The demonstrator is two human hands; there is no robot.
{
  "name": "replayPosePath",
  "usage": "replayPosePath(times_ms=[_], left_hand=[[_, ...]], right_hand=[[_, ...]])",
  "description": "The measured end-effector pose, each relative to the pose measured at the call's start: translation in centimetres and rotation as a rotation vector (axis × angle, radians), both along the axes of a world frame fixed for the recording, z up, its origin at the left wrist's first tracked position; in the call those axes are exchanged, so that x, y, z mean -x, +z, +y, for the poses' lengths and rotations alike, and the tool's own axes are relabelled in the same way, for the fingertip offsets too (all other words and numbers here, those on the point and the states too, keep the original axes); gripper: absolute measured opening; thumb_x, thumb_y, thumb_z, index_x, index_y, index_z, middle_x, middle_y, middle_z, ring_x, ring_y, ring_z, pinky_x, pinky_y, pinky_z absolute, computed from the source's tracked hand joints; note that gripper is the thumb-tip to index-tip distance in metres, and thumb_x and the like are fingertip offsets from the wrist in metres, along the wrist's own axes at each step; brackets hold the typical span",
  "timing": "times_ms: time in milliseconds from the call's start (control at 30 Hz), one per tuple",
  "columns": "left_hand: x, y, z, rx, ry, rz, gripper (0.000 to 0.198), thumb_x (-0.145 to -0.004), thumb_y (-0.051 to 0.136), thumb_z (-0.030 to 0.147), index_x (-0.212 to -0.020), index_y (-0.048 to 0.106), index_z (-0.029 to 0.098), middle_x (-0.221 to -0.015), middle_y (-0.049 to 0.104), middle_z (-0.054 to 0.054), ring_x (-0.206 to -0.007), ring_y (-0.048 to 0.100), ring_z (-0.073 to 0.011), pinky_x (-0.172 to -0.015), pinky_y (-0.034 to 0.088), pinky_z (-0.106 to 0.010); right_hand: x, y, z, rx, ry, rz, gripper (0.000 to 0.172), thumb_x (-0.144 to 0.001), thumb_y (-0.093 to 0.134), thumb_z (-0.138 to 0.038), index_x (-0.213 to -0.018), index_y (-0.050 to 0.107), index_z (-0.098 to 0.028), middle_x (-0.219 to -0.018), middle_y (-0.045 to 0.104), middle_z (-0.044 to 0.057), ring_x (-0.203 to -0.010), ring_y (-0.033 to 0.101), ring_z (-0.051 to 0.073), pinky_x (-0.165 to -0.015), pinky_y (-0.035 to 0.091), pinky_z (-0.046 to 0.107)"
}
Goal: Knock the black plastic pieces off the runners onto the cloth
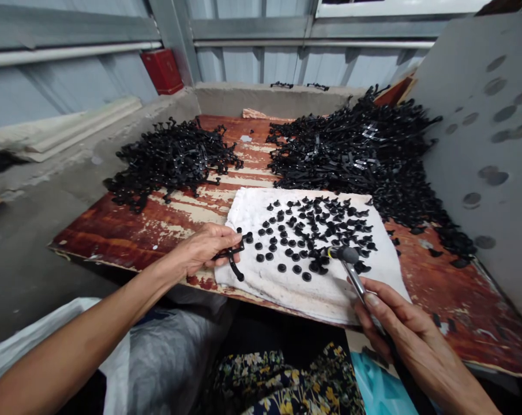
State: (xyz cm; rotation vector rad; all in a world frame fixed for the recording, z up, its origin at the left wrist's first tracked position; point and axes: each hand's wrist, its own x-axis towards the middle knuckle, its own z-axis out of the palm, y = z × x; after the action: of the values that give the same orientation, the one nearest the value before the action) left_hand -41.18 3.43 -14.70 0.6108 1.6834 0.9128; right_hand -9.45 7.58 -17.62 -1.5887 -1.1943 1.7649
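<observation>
My left hand (202, 246) is closed on a black bracket (235, 270) with thin arms and round ends, held over the left edge of a white cloth (265, 293). Low at the right, my right hand (393, 320) grips a small hammer (355, 276) with a shiny metal shaft and a dark round head. The hammer's head is above the cloth's right part, in front of several black knobs (363, 267). Many small black round caps (282, 268) are spread over the cloth, some upright with stems showing.
A heap of black brackets (178, 155) lies on the left of the worn red-brown board (126, 242). A larger black heap (342, 144) fills the right back, against a grey panel (481, 132). A red box (162, 70) stands in the far corner.
</observation>
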Motion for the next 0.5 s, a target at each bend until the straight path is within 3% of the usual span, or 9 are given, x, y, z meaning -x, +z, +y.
replayPosePath(times_ms=[367,500], left_hand=[[0.5,-0.8,0.1,-0.033,-0.022,0.059,0.028,-0.068,0.078,0.035,-0.061,0.062,0.013,-0.057,0.061,-0.004,-0.040,0.044,-0.0068,-0.036,0.020,-0.016],[1.1,-1.3,0.1,-0.093,-0.093,0.092,0.032,-0.067,0.078,0.041,-0.061,0.063,0.012,-0.051,0.057,-0.003,-0.036,0.037,-0.0056,-0.034,0.016,-0.018]], right_hand=[[0.1,-0.2,0.1,-0.017,0.046,-0.002,0.077,-0.051,0.077,-0.074,-0.107,0.063,-0.024,-0.052,0.050,-0.005,-0.038,0.034,0.005,-0.037,0.023,0.015],[-0.2,0.5,-0.1,-0.038,0.035,-0.069,0.076,-0.053,0.074,-0.074,-0.109,0.067,-0.023,-0.058,0.057,-0.001,-0.046,0.049,0.011,-0.039,0.039,0.018]])
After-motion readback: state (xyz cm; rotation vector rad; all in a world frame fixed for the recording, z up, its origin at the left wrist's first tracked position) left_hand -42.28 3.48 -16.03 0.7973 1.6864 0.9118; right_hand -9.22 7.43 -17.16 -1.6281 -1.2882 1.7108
